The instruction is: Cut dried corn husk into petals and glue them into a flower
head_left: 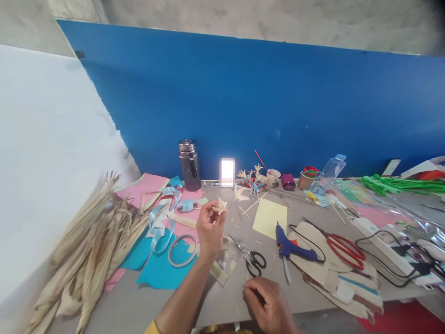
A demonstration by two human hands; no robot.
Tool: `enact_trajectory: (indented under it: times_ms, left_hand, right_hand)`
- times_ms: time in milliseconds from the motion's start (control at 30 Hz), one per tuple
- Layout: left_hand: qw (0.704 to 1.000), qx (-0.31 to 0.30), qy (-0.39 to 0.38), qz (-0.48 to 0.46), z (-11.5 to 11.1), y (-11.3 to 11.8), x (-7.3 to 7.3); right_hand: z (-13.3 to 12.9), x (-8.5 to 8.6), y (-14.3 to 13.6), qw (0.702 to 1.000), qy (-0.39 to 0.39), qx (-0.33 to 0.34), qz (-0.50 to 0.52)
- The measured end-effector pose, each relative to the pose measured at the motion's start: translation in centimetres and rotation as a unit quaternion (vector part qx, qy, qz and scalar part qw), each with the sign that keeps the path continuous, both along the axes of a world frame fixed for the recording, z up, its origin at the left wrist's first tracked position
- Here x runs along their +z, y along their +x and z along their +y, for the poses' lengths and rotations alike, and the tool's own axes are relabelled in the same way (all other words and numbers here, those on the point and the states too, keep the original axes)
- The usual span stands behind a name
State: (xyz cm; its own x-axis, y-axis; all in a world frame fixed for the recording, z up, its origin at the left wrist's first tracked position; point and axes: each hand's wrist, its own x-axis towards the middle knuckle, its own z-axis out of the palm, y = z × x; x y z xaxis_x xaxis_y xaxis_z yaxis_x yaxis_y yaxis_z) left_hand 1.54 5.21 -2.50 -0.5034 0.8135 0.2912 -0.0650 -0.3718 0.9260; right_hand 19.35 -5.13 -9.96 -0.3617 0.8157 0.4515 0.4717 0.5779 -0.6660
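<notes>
My left hand is raised over the middle of the table, its fingertips pinched on a small pale husk flower. Near the front edge, my right hand is curled with its fingers bent inward; whatever is inside it, if anything, is hidden. Between the two hands lie black-handled scissors. A blue glue gun rests to the right of them. Behind my left hand stands a bunch of small husk flowers with blue-wrapped stems.
Dried husks are piled at left, beside blue paper and a tape roll. A dark thermos stands at the back. Red-handled scissors, a plastic bottle and a power strip lie or stand at right.
</notes>
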Motion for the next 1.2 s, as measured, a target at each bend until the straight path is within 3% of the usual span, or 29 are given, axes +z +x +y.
enact_trajectory:
  times_ms: [167,500,633,1033,1200]
  left_hand:
    - [1.000,-0.021,0.003,0.016,-0.4,0.4,-0.1]
    - [0.991,-0.123,-0.023,0.056,-3.2,2.3,1.5]
    - [0.984,-0.163,-0.047,0.062,-4.0,3.0,1.9]
    - [0.970,-0.229,-0.076,-0.021,-4.3,3.8,2.5]
    - [0.970,-0.219,-0.054,-0.088,-3.1,2.7,3.1]
  right_hand:
    - [0.9,1.9,0.1,0.989,-0.106,-0.029,0.099]
    - [5.0,7.5,-2.4,0.966,-0.092,-0.156,0.186]
    - [5.1,9.2,-3.3,0.957,-0.130,-0.137,0.219]
    - [5.2,7.9,-2.6,0.922,-0.221,-0.128,0.293]
    - [5.3,8.7,-1.6,0.933,-0.218,-0.126,0.256]
